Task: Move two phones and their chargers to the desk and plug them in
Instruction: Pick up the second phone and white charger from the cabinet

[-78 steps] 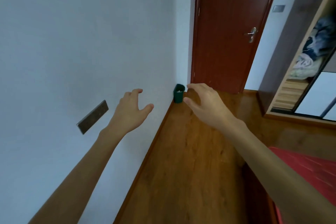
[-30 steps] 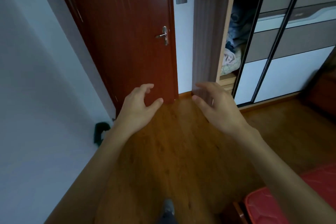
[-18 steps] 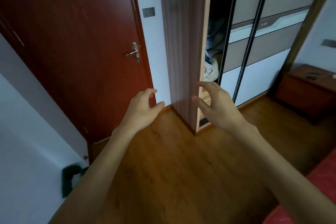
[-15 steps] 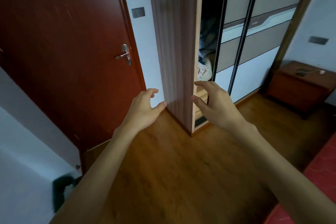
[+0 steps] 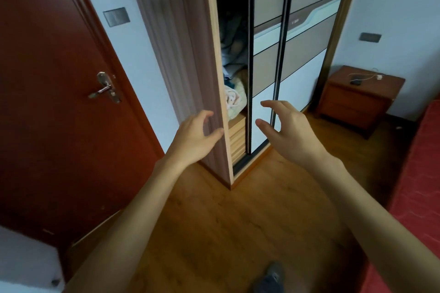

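Note:
On a brown nightstand [image 5: 352,104] at the far right lie a dark phone [image 5: 355,82] and a white charger [image 5: 379,76] with its thin cable [image 5: 364,75]. My left hand [image 5: 195,138] and my right hand [image 5: 288,133] are held out in front of me at mid-frame, fingers loosely spread, holding nothing. Both hands are well short of the nightstand. No second phone and no desk are in sight.
A wardrobe [image 5: 190,66] with sliding doors stands straight ahead, its left section open on folded clothes. A red-brown door [image 5: 47,102] is on the left. A red bed [image 5: 419,197] runs along the right edge. My foot [image 5: 269,278] is on the wooden floor.
The view has swung right from the wall and door to the wardrobe, and the nightstand with the phone and charger has come closer. Both hands stay empty.

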Action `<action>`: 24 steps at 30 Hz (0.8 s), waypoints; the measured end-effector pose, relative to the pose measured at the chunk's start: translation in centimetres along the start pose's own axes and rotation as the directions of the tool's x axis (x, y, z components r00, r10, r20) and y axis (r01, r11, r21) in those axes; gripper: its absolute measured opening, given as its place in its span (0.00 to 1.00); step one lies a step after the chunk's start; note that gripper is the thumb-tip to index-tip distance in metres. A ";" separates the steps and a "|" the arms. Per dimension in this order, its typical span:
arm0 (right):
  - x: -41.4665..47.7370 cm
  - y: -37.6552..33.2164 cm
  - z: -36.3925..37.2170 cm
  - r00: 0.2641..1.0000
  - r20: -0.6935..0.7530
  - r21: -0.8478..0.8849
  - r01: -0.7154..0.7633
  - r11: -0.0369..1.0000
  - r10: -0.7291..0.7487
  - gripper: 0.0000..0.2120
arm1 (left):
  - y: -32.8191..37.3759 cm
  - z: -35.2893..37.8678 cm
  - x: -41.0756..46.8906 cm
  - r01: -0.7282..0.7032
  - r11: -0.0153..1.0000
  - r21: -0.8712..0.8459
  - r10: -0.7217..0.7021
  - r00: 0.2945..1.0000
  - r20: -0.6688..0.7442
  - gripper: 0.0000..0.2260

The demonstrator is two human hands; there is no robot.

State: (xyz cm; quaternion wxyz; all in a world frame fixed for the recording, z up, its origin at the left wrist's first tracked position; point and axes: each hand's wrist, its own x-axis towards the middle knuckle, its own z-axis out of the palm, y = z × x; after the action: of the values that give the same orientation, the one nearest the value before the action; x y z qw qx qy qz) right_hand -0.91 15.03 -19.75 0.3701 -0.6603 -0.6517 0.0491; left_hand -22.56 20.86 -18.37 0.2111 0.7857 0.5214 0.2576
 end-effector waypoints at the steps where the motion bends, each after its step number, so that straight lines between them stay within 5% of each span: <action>1: 1.3 1.2 -0.2 1.000 -0.005 0.002 -0.010 1.000 0.010 0.22 | 0.4 0.7 1.9 -0.014 1.000 -0.001 0.014 1.000 0.008 0.25; 24: 23.0 27.1 -8.9 0.969 -0.098 -0.039 -0.233 0.972 0.228 0.26 | 13.5 18.0 36.3 -0.267 0.959 -0.095 0.280 0.945 0.169 0.23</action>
State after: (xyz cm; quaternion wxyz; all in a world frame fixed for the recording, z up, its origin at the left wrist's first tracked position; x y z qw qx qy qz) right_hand 29.69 35.26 -18.73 0.3751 -0.7422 -0.5536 0.0446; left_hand 10.01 48.44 -17.59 0.2473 0.8625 0.3765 0.2304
